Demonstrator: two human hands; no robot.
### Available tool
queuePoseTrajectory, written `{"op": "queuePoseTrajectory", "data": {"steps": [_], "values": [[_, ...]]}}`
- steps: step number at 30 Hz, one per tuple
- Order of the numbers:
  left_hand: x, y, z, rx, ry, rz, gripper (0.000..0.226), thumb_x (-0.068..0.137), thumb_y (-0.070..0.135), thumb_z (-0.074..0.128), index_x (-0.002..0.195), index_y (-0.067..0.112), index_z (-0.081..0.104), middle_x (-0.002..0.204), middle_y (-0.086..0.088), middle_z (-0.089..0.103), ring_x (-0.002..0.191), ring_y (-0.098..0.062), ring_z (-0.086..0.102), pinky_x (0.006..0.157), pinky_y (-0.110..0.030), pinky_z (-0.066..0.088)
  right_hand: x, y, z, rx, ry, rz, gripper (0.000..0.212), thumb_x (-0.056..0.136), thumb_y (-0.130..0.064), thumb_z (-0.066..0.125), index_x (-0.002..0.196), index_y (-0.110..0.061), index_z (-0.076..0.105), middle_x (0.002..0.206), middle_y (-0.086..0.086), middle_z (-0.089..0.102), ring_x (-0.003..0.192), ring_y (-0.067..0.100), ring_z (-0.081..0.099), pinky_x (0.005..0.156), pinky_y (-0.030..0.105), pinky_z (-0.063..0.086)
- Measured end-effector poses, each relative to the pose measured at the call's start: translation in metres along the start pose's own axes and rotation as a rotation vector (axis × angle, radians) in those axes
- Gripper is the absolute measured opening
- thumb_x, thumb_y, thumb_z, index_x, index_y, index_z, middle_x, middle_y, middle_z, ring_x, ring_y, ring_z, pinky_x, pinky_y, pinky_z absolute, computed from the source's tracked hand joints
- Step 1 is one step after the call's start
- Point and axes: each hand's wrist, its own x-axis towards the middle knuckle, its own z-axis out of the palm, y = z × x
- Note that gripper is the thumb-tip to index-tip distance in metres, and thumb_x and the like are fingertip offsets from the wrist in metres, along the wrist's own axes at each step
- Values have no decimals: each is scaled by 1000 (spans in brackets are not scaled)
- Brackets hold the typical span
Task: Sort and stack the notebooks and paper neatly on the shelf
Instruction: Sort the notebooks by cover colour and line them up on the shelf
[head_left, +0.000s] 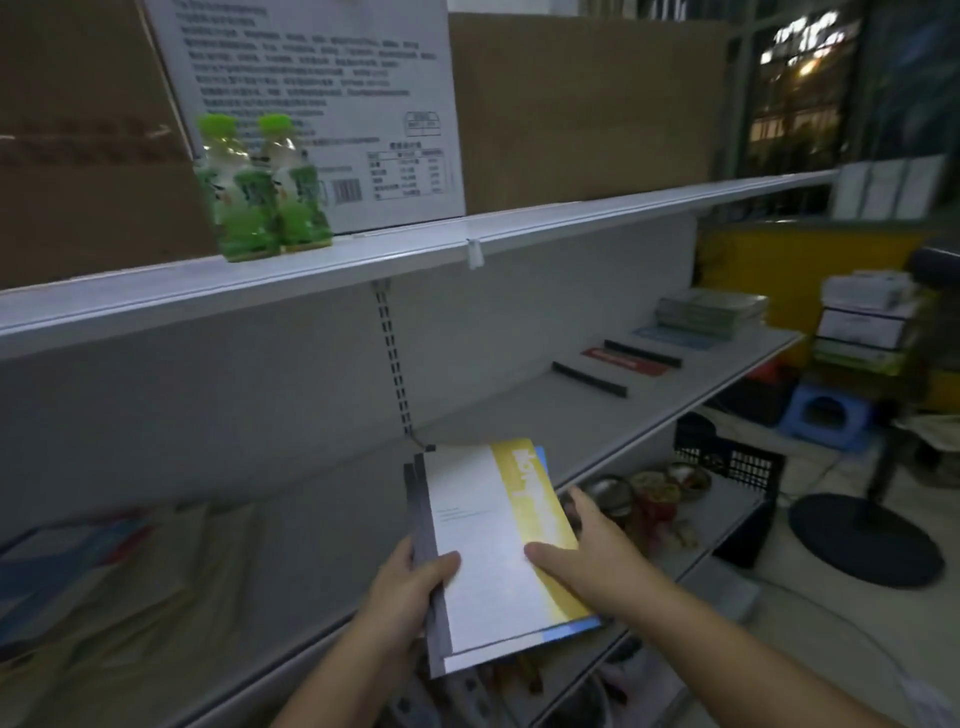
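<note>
Step in hand: squaring and stacking; a stack of notebooks (483, 551) is held just above the front of the middle shelf (597, 410), not yet set down.
Left hand (410, 587): closed round the grey spine edge, thumb on the top cover.
Right hand (587, 545): thumb laid flat on the yellow band, fingers straight along the right edge; pressing, no closed grip seen.
Stack condition: a blue cover is seen jutting out at the right and lower edges; edges judged uneven.
Shelf contents: another pile (711, 312) far right, well apart; dark strips (589, 379) between.
Next move: edges to be tapped flush, then the stack lowered flat onto bare shelf.
</note>
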Motion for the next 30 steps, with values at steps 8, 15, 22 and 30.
{"op": "queuePoseTrajectory", "data": {"steps": [8, 15, 22, 30], "values": [[82, -8, 95, -6, -77, 69, 29, 89, 12, 63, 117, 11, 55, 106, -7, 69, 91, -24, 69, 81, -39, 57, 65, 64, -50, 490, 143, 294, 12, 92, -10, 59, 102, -14, 63, 95, 9, 73, 87, 30, 69, 82, 43, 54], [153, 6, 180, -135, -186, -59, 22, 93, 23, 54, 107, 8, 63, 105, -12, 68, 91, -24, 66, 80, -34, 51, 124, 92, -117, 491, 307, 347, 14, 93, -7, 55, 101, -18, 62, 97, 9, 73, 89, 31, 69, 85, 45, 53], [224, 8, 240, -283, -245, -241, 37, 96, 31, 49, 87, 1, 69, 72, -12, 72, 69, -24, 67, 65, -25, 53, 160, 130, -170, 493, 220, 351, 24, 87, -4, 62, 107, -19, 62, 95, 7, 75, 90, 29, 70, 87, 41, 52], [276, 19, 325, -46, -55, -126, 41, 91, 50, 52, 91, 12, 70, 98, -9, 68, 96, -22, 63, 93, -35, 48, 226, 160, -250, 582, 79, 256, 22, 91, 5, 52, 105, -9, 62, 90, 14, 74, 79, 28, 71, 76, 37, 55]]}}
